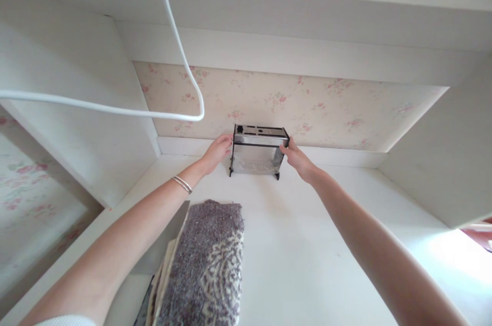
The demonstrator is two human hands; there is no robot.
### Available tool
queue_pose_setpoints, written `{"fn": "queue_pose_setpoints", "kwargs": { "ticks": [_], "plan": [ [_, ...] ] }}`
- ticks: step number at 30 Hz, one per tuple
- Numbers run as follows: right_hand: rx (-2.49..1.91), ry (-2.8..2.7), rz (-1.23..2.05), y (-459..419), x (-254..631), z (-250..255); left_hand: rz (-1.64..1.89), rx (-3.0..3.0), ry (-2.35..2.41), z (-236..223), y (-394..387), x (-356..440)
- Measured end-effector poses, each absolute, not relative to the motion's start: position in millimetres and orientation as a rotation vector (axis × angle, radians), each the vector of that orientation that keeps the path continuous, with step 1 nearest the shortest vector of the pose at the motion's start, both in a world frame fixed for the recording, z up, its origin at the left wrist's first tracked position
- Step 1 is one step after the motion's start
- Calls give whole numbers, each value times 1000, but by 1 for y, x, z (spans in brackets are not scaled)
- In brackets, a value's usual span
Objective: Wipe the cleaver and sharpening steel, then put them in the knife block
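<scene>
The left hand [218,154] and right hand [298,158] are clamping opposite ends of a black-and-silver rack [261,136], which is standing at the far middle of the white surface [300,244], near the floral wall [277,100]. Folded patterned cloth [211,264] is lying nearer, left of centre. A white cable [184,62] is hanging at far left.
</scene>
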State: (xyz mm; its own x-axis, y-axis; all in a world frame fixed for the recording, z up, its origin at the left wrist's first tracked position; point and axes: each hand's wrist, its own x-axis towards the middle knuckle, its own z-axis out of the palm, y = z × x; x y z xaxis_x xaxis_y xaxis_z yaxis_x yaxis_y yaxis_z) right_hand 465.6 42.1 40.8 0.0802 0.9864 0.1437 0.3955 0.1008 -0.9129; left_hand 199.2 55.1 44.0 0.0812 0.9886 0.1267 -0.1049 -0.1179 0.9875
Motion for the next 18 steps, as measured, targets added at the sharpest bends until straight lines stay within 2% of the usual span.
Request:
{"fn": "queue_pose_setpoints", "kwargs": {
  "ticks": [4, 6, 8, 12, 18],
  "plan": [
    [-1517, -1654, 496, 2, 453, 25, 1339, 1392, 1159, 41, 21, 179],
    [-1462, -1860, 503, -31, 440, 11, 1291, 1559, 1301, 40, -13, 164],
    [-1303, -2189, 536, -68, 425, -5, 1212, 1693, 1442, 41, -55, 146],
    [-810, -2766, 405, -127, 396, -32, 967, 1834, 1633, 41, -145, 111],
    [-687, -2811, 142, -153, 363, -52, 632, 1693, 1852, 7, -227, 60]
  ]
}}
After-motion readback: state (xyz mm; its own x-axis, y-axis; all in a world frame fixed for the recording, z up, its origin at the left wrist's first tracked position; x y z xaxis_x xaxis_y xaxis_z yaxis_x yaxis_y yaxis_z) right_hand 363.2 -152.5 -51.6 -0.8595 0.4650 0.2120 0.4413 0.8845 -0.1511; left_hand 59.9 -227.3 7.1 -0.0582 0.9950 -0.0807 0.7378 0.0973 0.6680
